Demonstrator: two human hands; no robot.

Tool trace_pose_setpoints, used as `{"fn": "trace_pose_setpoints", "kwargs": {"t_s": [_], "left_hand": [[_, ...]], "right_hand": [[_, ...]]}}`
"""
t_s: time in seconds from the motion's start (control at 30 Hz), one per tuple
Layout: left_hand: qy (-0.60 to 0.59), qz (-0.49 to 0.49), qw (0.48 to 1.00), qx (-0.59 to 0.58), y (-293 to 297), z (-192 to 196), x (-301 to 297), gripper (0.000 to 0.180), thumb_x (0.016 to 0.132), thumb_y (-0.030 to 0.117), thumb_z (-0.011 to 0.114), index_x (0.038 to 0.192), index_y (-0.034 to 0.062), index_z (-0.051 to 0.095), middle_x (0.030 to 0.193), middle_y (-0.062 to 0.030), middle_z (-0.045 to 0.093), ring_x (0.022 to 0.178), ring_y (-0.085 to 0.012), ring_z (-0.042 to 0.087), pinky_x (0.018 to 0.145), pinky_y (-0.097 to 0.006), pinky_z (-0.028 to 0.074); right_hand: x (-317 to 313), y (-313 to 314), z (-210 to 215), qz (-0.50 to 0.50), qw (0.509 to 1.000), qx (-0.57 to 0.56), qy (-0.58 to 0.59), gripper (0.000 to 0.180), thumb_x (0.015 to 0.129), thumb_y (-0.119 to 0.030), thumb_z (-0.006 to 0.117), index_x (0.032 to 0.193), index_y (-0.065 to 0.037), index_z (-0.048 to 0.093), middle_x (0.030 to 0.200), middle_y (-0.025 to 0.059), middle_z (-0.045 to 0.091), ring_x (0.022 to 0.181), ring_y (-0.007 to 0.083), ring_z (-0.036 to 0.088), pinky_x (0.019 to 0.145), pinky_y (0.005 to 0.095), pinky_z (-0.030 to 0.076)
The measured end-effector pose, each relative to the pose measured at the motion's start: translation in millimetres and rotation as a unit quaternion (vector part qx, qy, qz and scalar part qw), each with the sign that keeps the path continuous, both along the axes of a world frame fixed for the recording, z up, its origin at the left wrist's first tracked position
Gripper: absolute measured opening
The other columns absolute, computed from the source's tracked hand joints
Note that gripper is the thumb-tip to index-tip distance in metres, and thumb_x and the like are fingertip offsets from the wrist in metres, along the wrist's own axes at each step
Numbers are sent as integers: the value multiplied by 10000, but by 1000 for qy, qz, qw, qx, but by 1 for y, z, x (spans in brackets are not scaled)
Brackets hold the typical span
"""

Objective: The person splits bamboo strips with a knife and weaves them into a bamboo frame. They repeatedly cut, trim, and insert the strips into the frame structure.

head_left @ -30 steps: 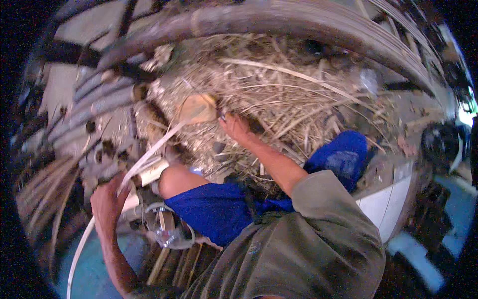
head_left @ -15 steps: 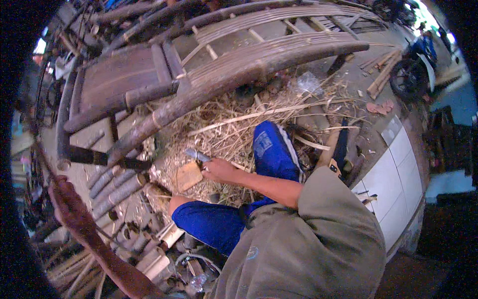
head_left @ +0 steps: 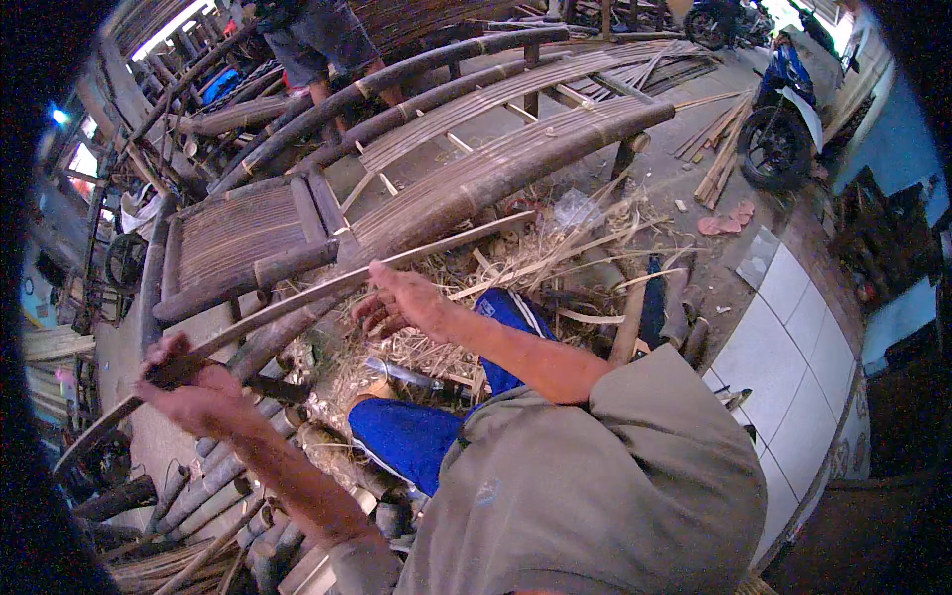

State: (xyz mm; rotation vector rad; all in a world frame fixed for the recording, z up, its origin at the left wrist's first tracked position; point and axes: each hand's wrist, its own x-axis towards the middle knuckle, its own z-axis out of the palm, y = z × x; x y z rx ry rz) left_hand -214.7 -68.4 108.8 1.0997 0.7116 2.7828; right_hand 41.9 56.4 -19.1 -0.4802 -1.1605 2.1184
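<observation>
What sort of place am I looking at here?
Most likely a bamboo furniture workshop: a long, slatted bench-like frame stands ahead, pale shavings litter the ground, and cut poles lie stacked at lower left.

The crowded floor point(head_left: 662, 178) marks this as a furniture workshop: pale shavings point(head_left: 428, 359) lie thick at seven o'clock, cut poles point(head_left: 210, 489) are piled at eight and a bundle of strips point(head_left: 726, 157) rests at two, while a long slatted bench point(head_left: 496, 180) of thick bamboo stands at twelve o'clock.
</observation>
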Motion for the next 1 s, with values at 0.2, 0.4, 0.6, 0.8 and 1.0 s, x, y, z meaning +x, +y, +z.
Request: {"fn": "trace_pose_setpoints", "kwargs": {"t_s": [0.2, 0.4, 0.6, 0.8, 1.0], "left_hand": [[-163, -48, 958, -230, 19, -91, 82, 471, 1066, 403, 333, 1114, 31, 618, 1044, -103, 672, 949, -230, 633, 855, -364, 506], [-260, -209, 869, -365, 49, -133, 154, 481, 1049, 474, 368, 1308, 106, 536, 1065, -83, 660, 928, -204, 616, 789, -355, 524], [-291, -279, 824, -398, 59, -183, 157, 471, 1041, 502, 372, 1229, 101, 532, 985, -98, 639, 878, -216, 608, 766, -374, 525], [-116, -193, 792, -567, 41, -173, 165, 490, 1049, 429, 398, 1151, 1, 614, 935, -107, 659, 819, -211, 630, 748, -347, 511], [-49, -286, 834, -470, -5, -156, 166, 523, 1028, 444, 435, 1165, -33, 603, 866, -151, 640, 776, -236, 638, 636, -379, 532]], "right_hand": [[26, 46, -28, -144, 985, -68, 69, 414, 1025, -437, 456, 1202, -75, 554, 997, 150, 695, 819, 244, 687, 651, 401, 572], [46, 120, -45, -316, 941, -102, 60, 346, 1029, -410, 458, 1007, -71, 523, 825, 119, 662, 740, 244, 670, 615, 421, 574], [26, 144, -46, -406, 900, -37, 156, 397, 1021, -461, 470, 969, -68, 467, 648, 73, 538, 547, 239, 591, 522, 433, 556], [16, 205, -55, -415, 886, -166, 120, 384, 1032, -461, 439, 966, -84, 463, 573, 21, 428, 441, 179, 471, 411, 379, 439], [59, 308, -111, -406, 856, -287, 142, 304, 1001, -377, 446, 926, -86, 494, 567, 9, 394, 414, 156, 384, 398, 360, 393]]}}
